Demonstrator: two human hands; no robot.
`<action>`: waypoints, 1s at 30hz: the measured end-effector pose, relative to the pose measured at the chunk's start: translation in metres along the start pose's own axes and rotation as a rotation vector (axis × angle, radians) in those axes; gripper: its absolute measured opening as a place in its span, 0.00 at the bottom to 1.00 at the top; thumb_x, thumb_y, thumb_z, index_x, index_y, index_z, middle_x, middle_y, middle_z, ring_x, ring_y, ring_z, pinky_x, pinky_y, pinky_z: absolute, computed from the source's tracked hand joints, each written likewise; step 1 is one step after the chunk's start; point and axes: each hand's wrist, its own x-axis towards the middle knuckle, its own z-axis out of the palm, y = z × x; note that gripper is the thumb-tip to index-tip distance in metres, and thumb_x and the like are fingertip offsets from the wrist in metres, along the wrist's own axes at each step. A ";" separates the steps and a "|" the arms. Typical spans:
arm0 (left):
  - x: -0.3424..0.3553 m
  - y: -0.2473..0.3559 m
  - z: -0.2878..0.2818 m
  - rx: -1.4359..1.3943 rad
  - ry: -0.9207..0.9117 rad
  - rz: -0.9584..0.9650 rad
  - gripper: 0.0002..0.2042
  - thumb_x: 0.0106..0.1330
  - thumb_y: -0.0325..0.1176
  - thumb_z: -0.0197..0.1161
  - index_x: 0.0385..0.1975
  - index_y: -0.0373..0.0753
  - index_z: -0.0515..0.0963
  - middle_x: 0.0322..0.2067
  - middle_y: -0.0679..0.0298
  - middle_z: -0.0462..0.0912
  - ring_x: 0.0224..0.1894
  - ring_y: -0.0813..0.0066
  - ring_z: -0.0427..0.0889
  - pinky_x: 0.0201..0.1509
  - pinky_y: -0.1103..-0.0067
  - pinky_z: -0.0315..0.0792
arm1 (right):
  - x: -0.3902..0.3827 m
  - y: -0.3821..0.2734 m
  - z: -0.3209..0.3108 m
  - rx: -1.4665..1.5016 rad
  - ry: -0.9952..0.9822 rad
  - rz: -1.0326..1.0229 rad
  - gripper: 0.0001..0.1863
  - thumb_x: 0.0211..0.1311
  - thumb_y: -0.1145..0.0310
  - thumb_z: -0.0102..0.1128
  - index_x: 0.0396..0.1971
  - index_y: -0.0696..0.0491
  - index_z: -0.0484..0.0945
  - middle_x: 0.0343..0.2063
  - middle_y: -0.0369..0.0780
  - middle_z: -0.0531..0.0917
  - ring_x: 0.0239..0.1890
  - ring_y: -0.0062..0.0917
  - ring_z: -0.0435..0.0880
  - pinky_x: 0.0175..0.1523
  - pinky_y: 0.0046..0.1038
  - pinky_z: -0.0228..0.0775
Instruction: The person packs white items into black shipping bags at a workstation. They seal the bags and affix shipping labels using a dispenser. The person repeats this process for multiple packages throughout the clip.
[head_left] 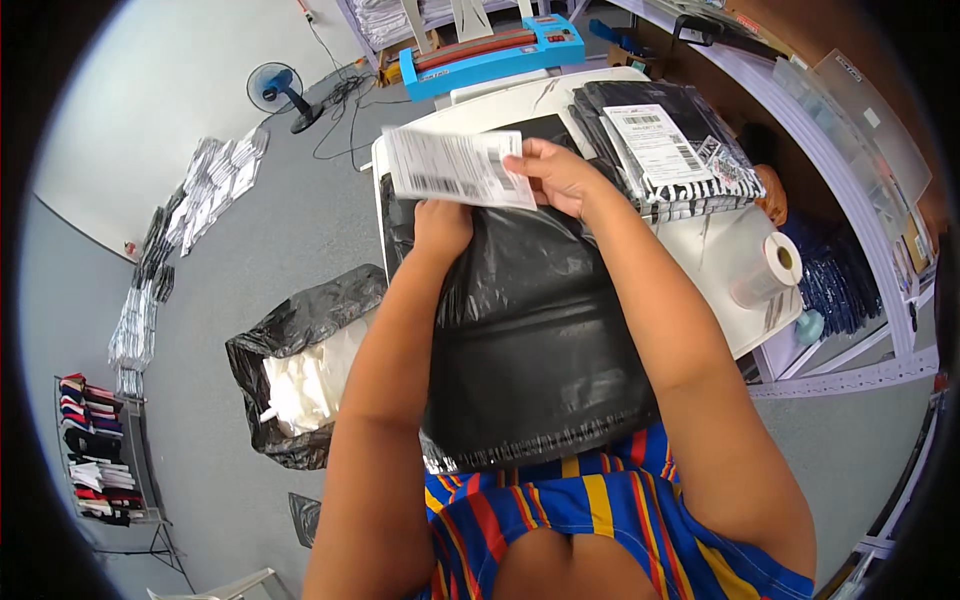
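Head view: the right hand (558, 172) pinches a thin white paper label (458, 168) by its edge. Under it lies a shiny, crinkly black bag (530, 330) on the table (720, 250). The left hand (442, 225) presses flat on the bag; the label hides its fingertips.

Packing room, bagged garments (668, 150), label roll (765, 270)

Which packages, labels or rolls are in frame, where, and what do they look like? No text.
Shipping label: white rectangular sheet with dark barcodes, held by the right hand, left hand just below it.
Black poly mailer: large glossy bag under both hands on the table.
Stack of packed black bags: far right of table, white label on top.
Roll: white cylinder, right table edge.
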 end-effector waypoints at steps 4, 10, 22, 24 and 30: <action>-0.008 -0.007 -0.001 -0.338 0.102 0.078 0.14 0.51 0.28 0.53 0.39 0.38 0.73 0.38 0.55 0.75 0.43 0.56 0.72 0.46 0.70 0.66 | 0.015 0.014 -0.027 -0.258 0.070 0.104 0.11 0.48 0.66 0.60 0.31 0.50 0.69 0.27 0.33 0.76 0.31 0.16 0.73 0.34 0.20 0.64; -0.011 -0.039 -0.042 0.162 0.149 -0.293 0.09 0.54 0.30 0.51 0.34 0.41 0.75 0.35 0.57 0.75 0.39 0.57 0.73 0.44 0.69 0.66 | 0.024 0.014 -0.028 -0.558 0.110 0.106 0.12 0.45 0.66 0.63 0.28 0.53 0.70 0.24 0.34 0.76 0.25 0.17 0.74 0.27 0.21 0.67; -0.010 0.020 -0.018 0.144 -0.485 -0.062 0.24 0.62 0.45 0.36 0.57 0.43 0.52 0.58 0.51 0.51 0.60 0.54 0.50 0.56 0.58 0.51 | -0.036 0.007 -0.017 -1.388 0.668 -0.546 0.12 0.46 0.70 0.54 0.35 0.50 0.71 0.32 0.41 0.71 0.38 0.34 0.74 0.37 0.32 0.70; -0.015 0.043 -0.034 0.346 -0.329 0.006 0.19 0.58 0.38 0.46 0.49 0.39 0.64 0.53 0.49 0.60 0.55 0.54 0.59 0.53 0.61 0.58 | -0.112 -0.005 -0.015 -1.070 0.512 -0.809 0.10 0.47 0.71 0.55 0.32 0.52 0.70 0.30 0.41 0.71 0.35 0.31 0.75 0.34 0.28 0.69; 0.009 0.251 -0.041 -0.541 0.057 0.574 0.12 0.49 0.27 0.58 0.35 0.37 0.74 0.37 0.57 0.74 0.40 0.58 0.72 0.43 0.71 0.66 | -0.248 0.045 -0.119 -0.370 1.265 -1.008 0.12 0.49 0.79 0.51 0.37 0.58 0.69 0.34 0.40 0.71 0.38 0.25 0.71 0.47 0.25 0.62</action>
